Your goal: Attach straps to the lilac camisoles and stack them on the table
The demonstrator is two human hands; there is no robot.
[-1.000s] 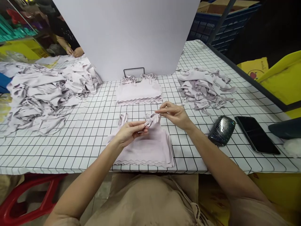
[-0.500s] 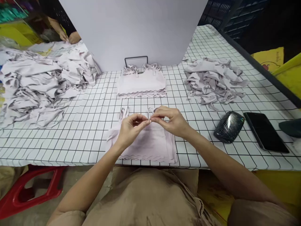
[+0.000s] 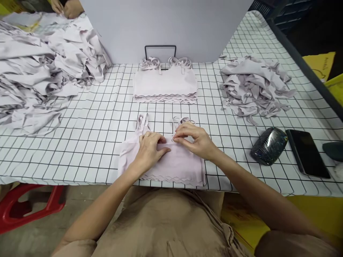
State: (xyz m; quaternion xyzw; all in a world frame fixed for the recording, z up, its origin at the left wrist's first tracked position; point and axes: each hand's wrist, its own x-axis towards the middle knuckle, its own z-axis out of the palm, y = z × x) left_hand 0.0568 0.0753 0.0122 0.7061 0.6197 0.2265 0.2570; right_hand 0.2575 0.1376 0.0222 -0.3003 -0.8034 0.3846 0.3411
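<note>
- Right hand (image 3: 194, 139) pinches a strap (image 3: 184, 120) of the pale garment (image 3: 184, 164) at 6 o'clock; left hand (image 3: 150, 150), loosely spread, rests on the cloth.
- A slack pinch could let the strap twist; a sliding left palm could skew the layers.
- The gridded worktop (image 3: 93, 135) bears a garment stack (image 3: 166, 84) at 12 o'clock, a cloth heap (image 3: 254, 85) at 2.
- A red stool (image 3: 55, 200) stands at 8; a co-worker's hands (image 3: 72, 9) show near 11.
</note>
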